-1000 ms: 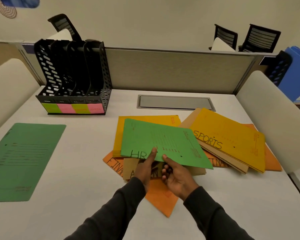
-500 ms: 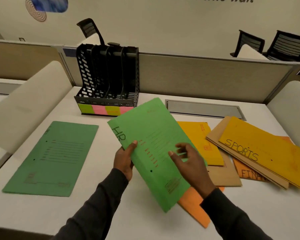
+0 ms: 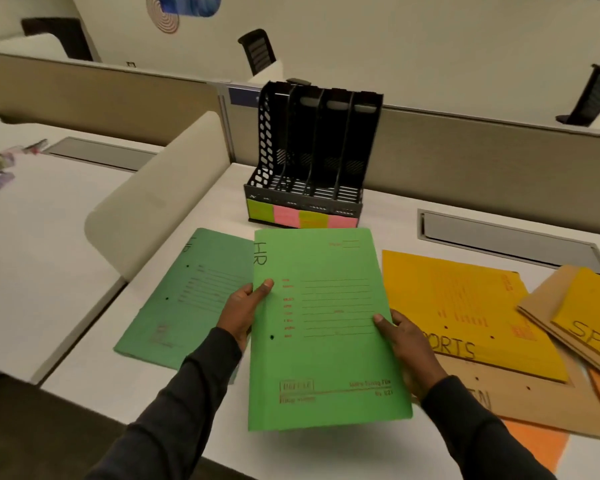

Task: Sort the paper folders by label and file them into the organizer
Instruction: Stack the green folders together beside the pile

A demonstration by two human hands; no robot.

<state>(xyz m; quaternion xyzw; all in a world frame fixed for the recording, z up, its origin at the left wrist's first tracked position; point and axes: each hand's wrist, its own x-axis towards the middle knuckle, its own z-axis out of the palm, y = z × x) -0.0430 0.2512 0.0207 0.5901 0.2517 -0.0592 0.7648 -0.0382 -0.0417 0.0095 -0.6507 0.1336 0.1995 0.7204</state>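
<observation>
Green folder (image 3: 326, 323) | long axis pointed up-frame at organizer (image 3: 312, 157) | side edges pinched by left hand (image 3: 243, 310) and right hand (image 3: 406, 344)

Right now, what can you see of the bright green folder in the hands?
The bright green folder looks like thin card, closed, marked HR by hand at its top left, with red printed lines and a punched hole. The left hand and the right hand grip its side edges; it overlaps a darker green folder.
</observation>
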